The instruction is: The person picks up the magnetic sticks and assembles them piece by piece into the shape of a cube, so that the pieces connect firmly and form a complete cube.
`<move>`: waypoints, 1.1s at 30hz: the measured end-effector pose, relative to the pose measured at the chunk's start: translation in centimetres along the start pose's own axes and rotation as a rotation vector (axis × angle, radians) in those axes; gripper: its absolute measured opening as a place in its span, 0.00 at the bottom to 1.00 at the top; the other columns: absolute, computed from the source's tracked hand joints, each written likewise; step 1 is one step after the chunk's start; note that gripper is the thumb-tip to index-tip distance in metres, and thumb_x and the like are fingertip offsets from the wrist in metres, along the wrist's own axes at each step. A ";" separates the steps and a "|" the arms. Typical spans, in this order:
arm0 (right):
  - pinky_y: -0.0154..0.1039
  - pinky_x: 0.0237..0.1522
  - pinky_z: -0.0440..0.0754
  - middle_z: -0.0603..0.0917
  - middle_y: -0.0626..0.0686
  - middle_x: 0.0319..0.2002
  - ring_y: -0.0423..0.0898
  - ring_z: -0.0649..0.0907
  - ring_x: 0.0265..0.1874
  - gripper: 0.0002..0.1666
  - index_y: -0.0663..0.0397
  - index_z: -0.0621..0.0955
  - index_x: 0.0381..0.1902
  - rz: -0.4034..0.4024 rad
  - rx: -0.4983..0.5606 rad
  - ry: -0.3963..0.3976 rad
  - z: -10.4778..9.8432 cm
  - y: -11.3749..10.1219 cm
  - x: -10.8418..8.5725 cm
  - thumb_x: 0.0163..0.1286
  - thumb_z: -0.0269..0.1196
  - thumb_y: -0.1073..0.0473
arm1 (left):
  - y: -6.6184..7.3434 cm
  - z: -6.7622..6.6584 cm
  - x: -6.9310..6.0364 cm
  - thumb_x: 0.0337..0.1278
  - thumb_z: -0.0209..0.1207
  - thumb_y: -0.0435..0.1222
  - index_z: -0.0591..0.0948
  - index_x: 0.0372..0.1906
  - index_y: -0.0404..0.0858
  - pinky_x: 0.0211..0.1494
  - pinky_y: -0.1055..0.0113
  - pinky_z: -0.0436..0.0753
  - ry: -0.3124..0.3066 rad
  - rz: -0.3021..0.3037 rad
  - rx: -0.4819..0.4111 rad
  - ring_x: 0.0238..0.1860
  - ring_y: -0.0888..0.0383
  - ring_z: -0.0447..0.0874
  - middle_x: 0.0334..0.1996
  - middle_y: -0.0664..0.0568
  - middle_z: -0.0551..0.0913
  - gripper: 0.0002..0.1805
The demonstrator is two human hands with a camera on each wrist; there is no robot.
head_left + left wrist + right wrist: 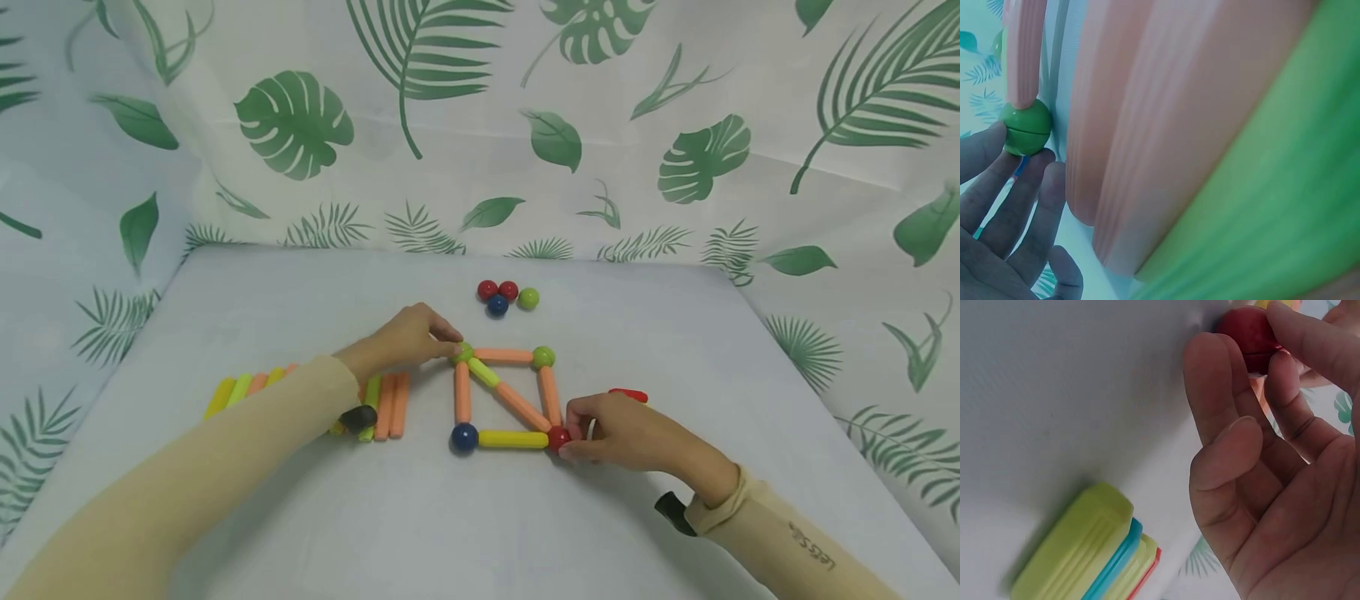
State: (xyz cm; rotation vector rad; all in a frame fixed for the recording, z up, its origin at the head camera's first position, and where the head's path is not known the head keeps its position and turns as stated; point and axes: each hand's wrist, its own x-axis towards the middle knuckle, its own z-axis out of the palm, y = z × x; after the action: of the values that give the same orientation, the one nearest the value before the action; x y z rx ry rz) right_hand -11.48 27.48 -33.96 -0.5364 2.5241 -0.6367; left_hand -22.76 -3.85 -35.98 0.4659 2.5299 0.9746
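Note:
A four-sided frame of balls and sticks lies flat on the table. My left hand (415, 336) pinches the green ball (1027, 127) at its far left corner. At the near right corner my right hand (626, 431) holds the red ball (558, 437) between thumb and fingers. A yellow stick (513, 439) joins that red ball to a blue ball (465, 437). Orange sticks (503, 356) form the other sides, and another green ball (543, 357) sits at the far right corner. Across the middle runs a diagonal of a yellow-green stick (483, 372) and an orange stick (522, 406).
Behind the frame lie two red balls (487, 290), a blue ball (497, 306) and a green ball (528, 298). A row of coloured sticks (394, 406) is partly under my left forearm. More sticks (1085, 544), yellow-green, blue and red, lie beside my right hand. Leaf-patterned cloth (465, 125) hangs behind.

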 end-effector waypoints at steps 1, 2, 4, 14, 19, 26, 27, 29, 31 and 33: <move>0.35 0.24 0.75 0.81 0.41 0.26 0.42 0.79 0.21 0.15 0.42 0.77 0.30 0.002 0.008 -0.005 0.1 0.0 0.1 0.64 0.73 0.47 | -0.1 0.0 0.0 0.66 0.66 0.44 0.88 0.54 0.46 0.47 0.63 0.82 0.000 -0.001 -0.002 0.47 0.56 0.81 0.54 0.53 0.85 0.15; 0.35 0.24 0.75 0.81 0.41 0.25 0.42 0.79 0.21 0.15 0.42 0.77 0.30 0.005 0.015 -0.009 0.1 -0.1 0.1 0.64 0.73 0.47 | -0.2 0.0 -0.1 0.66 0.66 0.44 0.88 0.54 0.46 0.47 0.62 0.82 -0.002 -0.002 -0.004 0.48 0.56 0.81 0.54 0.53 0.85 0.15; 0.34 0.24 0.74 0.81 0.42 0.25 0.42 0.79 0.21 0.15 0.42 0.77 0.30 0.012 0.026 -0.021 0.2 -0.2 0.2 0.64 0.73 0.47 | -0.4 0.0 -0.1 0.66 0.66 0.44 0.88 0.54 0.47 0.48 0.62 0.82 -0.004 -0.007 -0.003 0.49 0.56 0.80 0.54 0.53 0.85 0.15; 0.35 0.25 0.75 0.81 0.41 0.26 0.43 0.80 0.23 0.14 0.41 0.78 0.31 0.000 0.028 -0.048 0.0 -0.2 0.2 0.65 0.72 0.45 | -1.2 -0.8 -1.0 0.65 0.65 0.49 0.86 0.56 0.47 0.56 0.58 0.79 0.001 -0.050 0.118 0.54 0.55 0.79 0.52 0.54 0.85 0.19; 0.38 0.31 0.81 0.83 0.43 0.31 0.44 0.83 0.28 0.07 0.43 0.83 0.37 -0.036 0.034 -0.042 -1.6 0.5 0.4 0.70 0.68 0.49 | -1.7 -2.5 -2.3 0.63 0.66 0.52 0.86 0.52 0.44 0.53 0.57 0.80 -0.009 -0.114 0.252 0.46 0.55 0.82 0.46 0.53 0.85 0.20; 0.43 0.43 0.83 0.85 0.51 0.45 0.48 0.84 0.41 0.14 0.57 0.83 0.55 -0.003 -0.035 0.100 -4.3 2.3 3.0 0.75 0.62 0.58 | -2.6 -3.6 -4.0 0.56 0.66 0.61 0.85 0.37 0.41 0.36 0.62 0.78 -0.061 -0.137 0.393 0.30 0.55 0.79 0.29 0.54 0.84 0.25; 0.45 0.45 0.83 0.85 0.53 0.47 0.50 0.83 0.43 0.16 0.58 0.83 0.57 0.005 -0.051 0.120 -4.6 2.6 3.5 0.75 0.61 0.59 | -2.6 -3.5 -4.2 0.56 0.65 0.62 0.85 0.34 0.42 0.35 0.62 0.77 -0.068 -0.137 0.407 0.29 0.55 0.79 0.27 0.54 0.83 0.26; 0.49 0.51 0.83 0.85 0.56 0.51 0.53 0.83 0.48 0.19 0.60 0.81 0.60 0.026 -0.074 0.153 -5.0 3.1 4.6 0.76 0.61 0.60 | -2.7 -3.2 -4.7 0.55 0.64 0.64 0.83 0.30 0.43 0.34 0.61 0.75 -0.075 -0.127 0.430 0.27 0.56 0.78 0.24 0.55 0.82 0.27; 0.53 0.55 0.80 0.83 0.58 0.55 0.56 0.82 0.53 0.21 0.61 0.79 0.63 0.054 -0.086 0.174 -5.3 3.4 5.8 0.76 0.60 0.61 | -2.8 -2.9 -5.1 0.55 0.62 0.65 0.81 0.27 0.44 0.39 0.58 0.74 -0.072 -0.103 0.452 0.26 0.56 0.77 0.21 0.55 0.81 0.28; 0.56 0.59 0.77 0.82 0.60 0.58 0.59 0.81 0.56 0.22 0.61 0.77 0.65 0.080 -0.101 0.185 -5.6 3.6 7.0 0.76 0.58 0.63 | -2.8 -2.7 -5.3 0.56 0.62 0.65 0.80 0.24 0.45 0.45 0.53 0.73 -0.060 -0.077 0.467 0.25 0.56 0.76 0.19 0.56 0.79 0.27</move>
State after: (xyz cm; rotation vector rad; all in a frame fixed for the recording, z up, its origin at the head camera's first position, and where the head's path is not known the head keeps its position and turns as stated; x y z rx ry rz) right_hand -20.99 29.02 -33.94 -0.4264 2.7485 -0.5552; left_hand -19.81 -9.64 -34.86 0.5121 2.6909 0.3275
